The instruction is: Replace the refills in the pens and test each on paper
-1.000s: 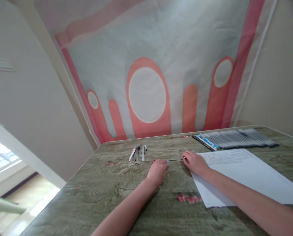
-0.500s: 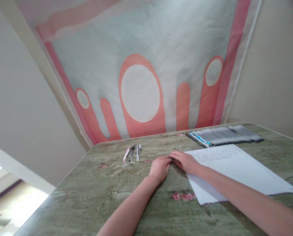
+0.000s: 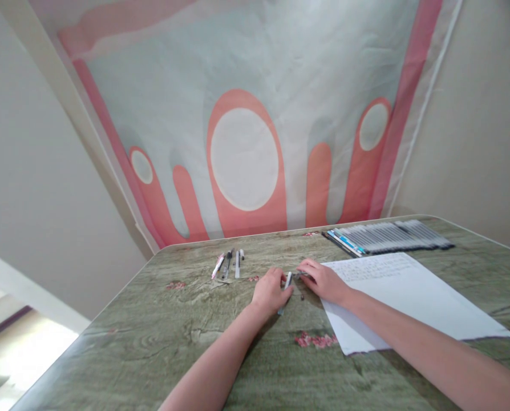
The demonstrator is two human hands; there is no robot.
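Observation:
My left hand (image 3: 268, 292) is closed around a clear pen barrel (image 3: 288, 279), which tilts between thumb and fingers with its lower end showing below the thumb. Just right of it, my right hand (image 3: 324, 281) pinches a small dark pen part (image 3: 298, 274); its exact shape is hard to make out. A tiny dark piece (image 3: 302, 297) lies on the table between the hands. Under my right forearm is a white sheet of paper (image 3: 417, 311) with handwriting along its top.
Several pens (image 3: 237, 265) lie in a loose group left of my hands. At the back right is a long row of clear pens (image 3: 396, 237), with blue and dark ones at its left end. The wood-patterned table (image 3: 161, 337) meets a wall hanging (image 3: 344, 74) behind.
My hands have drawn slightly apart, the left moving left with the pen barrel now visible in it. A tiny dark piece now shows on the table.

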